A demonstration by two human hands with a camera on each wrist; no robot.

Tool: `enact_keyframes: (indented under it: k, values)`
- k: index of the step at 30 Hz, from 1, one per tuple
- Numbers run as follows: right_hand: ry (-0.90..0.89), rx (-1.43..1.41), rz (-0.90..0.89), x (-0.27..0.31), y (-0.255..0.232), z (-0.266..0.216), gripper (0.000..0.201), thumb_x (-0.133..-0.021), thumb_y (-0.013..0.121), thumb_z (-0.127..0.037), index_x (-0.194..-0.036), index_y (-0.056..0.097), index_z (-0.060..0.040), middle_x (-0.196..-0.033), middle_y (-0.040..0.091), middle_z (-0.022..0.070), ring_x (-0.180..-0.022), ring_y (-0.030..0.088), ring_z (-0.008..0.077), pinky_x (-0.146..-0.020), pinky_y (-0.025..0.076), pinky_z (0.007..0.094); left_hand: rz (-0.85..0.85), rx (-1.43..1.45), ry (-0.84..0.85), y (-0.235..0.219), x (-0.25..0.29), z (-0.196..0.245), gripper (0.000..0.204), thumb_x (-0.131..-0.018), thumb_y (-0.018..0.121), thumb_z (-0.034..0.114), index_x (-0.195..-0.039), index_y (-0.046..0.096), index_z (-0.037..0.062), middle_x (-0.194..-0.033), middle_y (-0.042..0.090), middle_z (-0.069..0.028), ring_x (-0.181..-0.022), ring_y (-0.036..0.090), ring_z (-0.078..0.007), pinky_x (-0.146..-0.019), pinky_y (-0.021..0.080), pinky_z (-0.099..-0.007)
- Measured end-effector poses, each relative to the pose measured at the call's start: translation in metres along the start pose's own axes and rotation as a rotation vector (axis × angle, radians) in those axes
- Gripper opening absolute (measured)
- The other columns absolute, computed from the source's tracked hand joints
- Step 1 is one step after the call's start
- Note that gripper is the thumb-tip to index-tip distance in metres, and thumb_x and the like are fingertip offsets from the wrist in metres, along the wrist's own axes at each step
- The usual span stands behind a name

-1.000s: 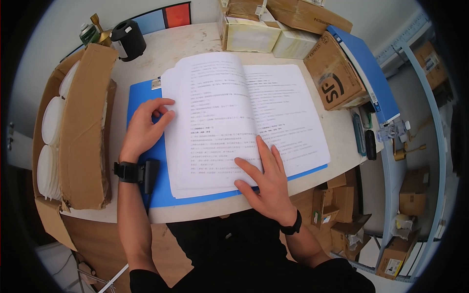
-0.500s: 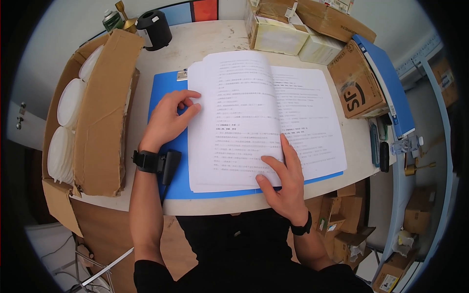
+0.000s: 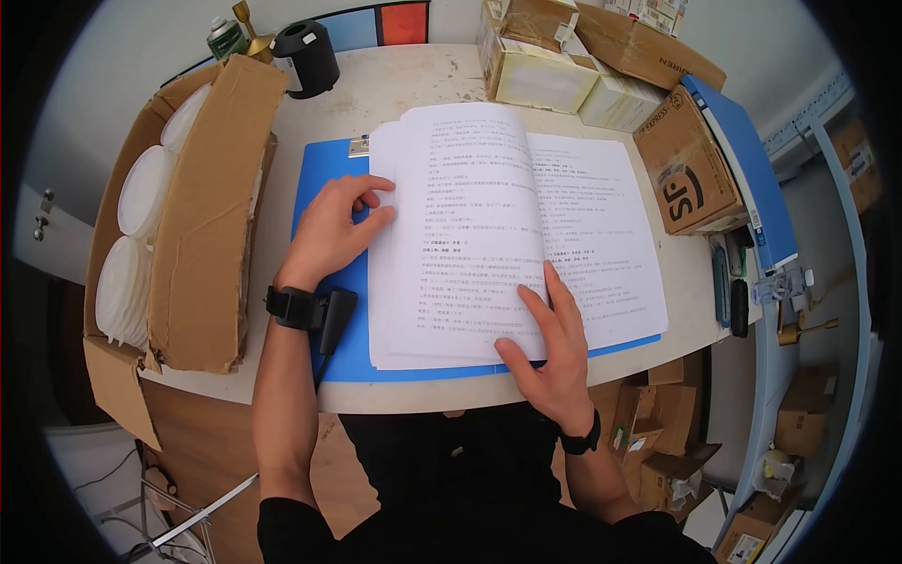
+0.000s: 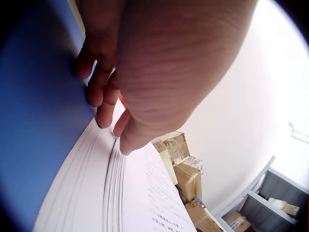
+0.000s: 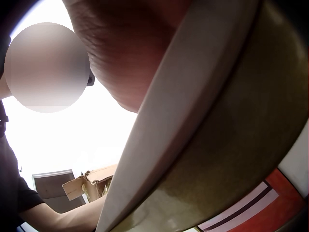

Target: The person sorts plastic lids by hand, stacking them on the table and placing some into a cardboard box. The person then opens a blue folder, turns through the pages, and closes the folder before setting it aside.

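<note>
A thick stack of printed pages (image 3: 460, 235) lies spread open on a blue clipboard (image 3: 324, 244), whose metal clip (image 3: 359, 147) shows at the upper left. My left hand (image 3: 334, 230) rests at the stack's left edge, thumb and index fingertips on the paper with a gap between them. In the left wrist view, the thumb (image 4: 133, 137) touches the edge of the upper pages, and the other fingers bend beside the lower sheets. My right hand (image 3: 559, 362) lies over the lower middle of the pages, near the fold, fingers extended. Its fingertips are out of the right wrist view.
A cardboard box (image 3: 211, 216) of white round lids (image 3: 141, 193) stands at the left. Behind it is a black cylindrical holder (image 3: 305, 58). More boxes (image 3: 540, 70) fill the back right, with an upright blue folder (image 3: 742, 169). The table's front edge (image 3: 451, 399) is close to my body.
The head view has swung, so the scene shifts right in it. My right index finger has drawn in toward the fold. The left hand stays at the pages' left edge.
</note>
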State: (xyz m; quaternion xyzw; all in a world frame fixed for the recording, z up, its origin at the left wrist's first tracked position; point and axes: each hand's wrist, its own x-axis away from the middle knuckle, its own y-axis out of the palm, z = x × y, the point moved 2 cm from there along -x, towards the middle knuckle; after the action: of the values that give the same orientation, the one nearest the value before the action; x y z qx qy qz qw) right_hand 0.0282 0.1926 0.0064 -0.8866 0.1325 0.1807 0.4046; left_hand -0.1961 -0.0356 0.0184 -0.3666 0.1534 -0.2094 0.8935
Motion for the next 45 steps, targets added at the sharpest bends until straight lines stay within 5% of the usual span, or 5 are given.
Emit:
enact_keyframes:
  k: [45]
  values:
    - [-0.015,0.006,0.002,-0.0020,0.0000,0.0004,0.041,-0.083,0.081,-0.014,-0.121,0.071,0.0007,-0.154,0.045,0.0323,-0.138,0.049,0.0467,-0.114,0.040,0.0547,-0.012,0.024,0.014,0.0029,-0.0015,-0.0054,0.037,-0.084,0.080,0.015,-0.119,0.072,0.0073,-0.094,0.063,-0.0034,-0.090,0.055,-0.0177,-0.084,0.048,-0.0316]
